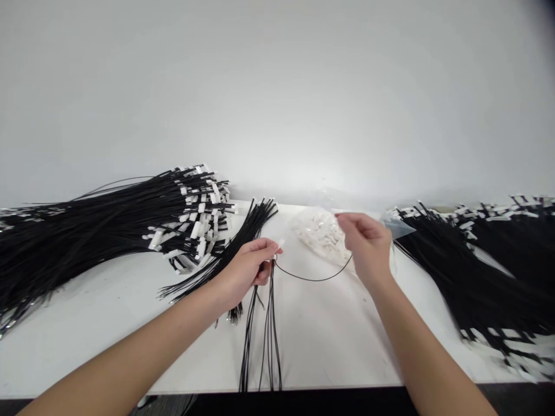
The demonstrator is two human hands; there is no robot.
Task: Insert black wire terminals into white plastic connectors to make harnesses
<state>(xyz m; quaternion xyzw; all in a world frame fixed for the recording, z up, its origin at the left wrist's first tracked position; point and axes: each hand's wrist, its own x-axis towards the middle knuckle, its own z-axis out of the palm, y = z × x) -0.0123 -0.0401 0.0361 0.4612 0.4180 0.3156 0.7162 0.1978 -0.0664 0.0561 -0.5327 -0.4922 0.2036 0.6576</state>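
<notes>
My left hand (254,266) is closed in a pinch, with a small white connector (281,245) at its fingertips and several black wires (271,329) hanging below it towards the table's front edge. A single thin black wire (315,280) sags in a curve from there to my right hand (366,240). The right fingers are pinched together; the wire's end inside them is hidden. Behind my right hand lies a clear plastic bag (318,231) of small white connectors. Beyond my left hand is a small bundle of black wires (247,231), partly covered by the hand.
At the left lies a large pile of black wires (108,222) with white connectors on the ends. More black wires with white ends (472,271) spread over the right side. The white table (329,341) meets a plain pale wall (277,92) at the back.
</notes>
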